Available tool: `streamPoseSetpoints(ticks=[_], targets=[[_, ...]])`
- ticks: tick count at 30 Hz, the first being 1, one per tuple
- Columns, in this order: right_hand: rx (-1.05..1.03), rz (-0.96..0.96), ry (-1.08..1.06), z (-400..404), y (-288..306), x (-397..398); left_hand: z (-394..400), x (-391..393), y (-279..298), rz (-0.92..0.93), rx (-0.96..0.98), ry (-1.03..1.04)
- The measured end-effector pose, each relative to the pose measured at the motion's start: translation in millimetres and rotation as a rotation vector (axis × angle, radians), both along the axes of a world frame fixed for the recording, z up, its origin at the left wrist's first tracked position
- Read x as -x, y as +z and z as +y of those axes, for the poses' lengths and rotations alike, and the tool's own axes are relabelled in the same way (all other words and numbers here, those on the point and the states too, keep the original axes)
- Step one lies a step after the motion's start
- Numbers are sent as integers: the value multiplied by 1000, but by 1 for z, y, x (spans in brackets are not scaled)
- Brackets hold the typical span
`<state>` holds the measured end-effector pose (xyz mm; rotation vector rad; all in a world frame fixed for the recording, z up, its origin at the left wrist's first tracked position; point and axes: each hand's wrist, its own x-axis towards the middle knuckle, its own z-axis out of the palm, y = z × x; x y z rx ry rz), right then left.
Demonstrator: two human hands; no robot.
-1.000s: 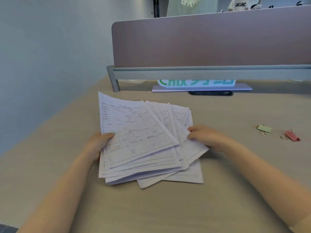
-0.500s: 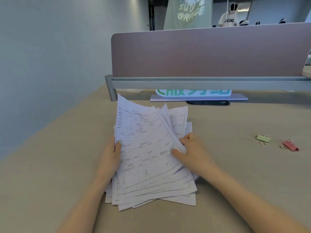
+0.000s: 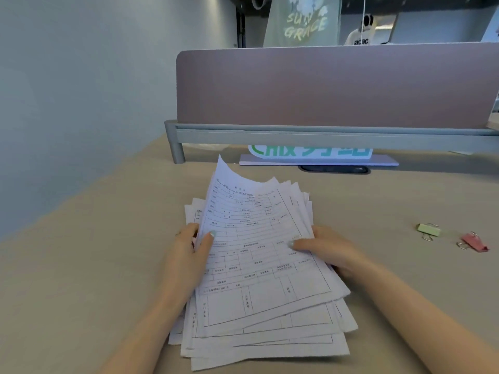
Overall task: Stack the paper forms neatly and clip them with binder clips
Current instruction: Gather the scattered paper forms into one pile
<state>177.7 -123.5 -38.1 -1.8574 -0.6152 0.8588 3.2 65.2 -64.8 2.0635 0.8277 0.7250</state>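
Note:
A loose pile of white printed paper forms [image 3: 259, 268] lies on the beige desk, its sheets fanned and uneven, the far edges curling upward. My left hand [image 3: 189, 255] grips the pile's left edge, thumb on top. My right hand [image 3: 326, 249] grips the right edge, thumb pressed on the top sheet. A green binder clip [image 3: 428, 230] and a pink binder clip [image 3: 474, 242] lie on the desk to the right, well apart from the pile.
A mauve divider panel [image 3: 337, 85] on a grey rail [image 3: 324, 136] runs across the back of the desk [image 3: 94, 265]. A sign with green lettering [image 3: 310, 152] and a dark cable slot [image 3: 334, 169] sit below it. A grey wall bounds the left.
Both hands have drawn the fanned sheets together into a narrower pile and turned it more lengthwise. The top sheets' far edges have lifted off the desk. The clips have not moved.

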Motion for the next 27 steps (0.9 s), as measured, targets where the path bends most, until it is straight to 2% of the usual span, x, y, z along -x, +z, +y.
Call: streamPoseSetpoints(ticks=[2,4,8,12,14,18,20,23,27], targets=[[-58,-73,-69,2,-5,1,8,1,1,14,-61,71],[-105,-119,-191,0,-9,-2,17,4,0,111,-97,117],[-170,-56,-413,-9,-7,-15,16,5,-4,292,-138,37],[-156,34,-416,-19,-3,-23,6,3,3,212,-123,-41],[-81,5,-358,-22,0,-24,1,4,7,127,-30,3],[149,-180,-161,-23,10,-21,-10,5,16,-59,140,57],[164,-245,-116,-21,11,-18,-14,4,18,-100,298,40],[119,-283,-62,-17,9,-13,-9,3,18,-163,682,-27],[75,-224,36,-18,7,-11,-6,5,17,-96,796,-155]])
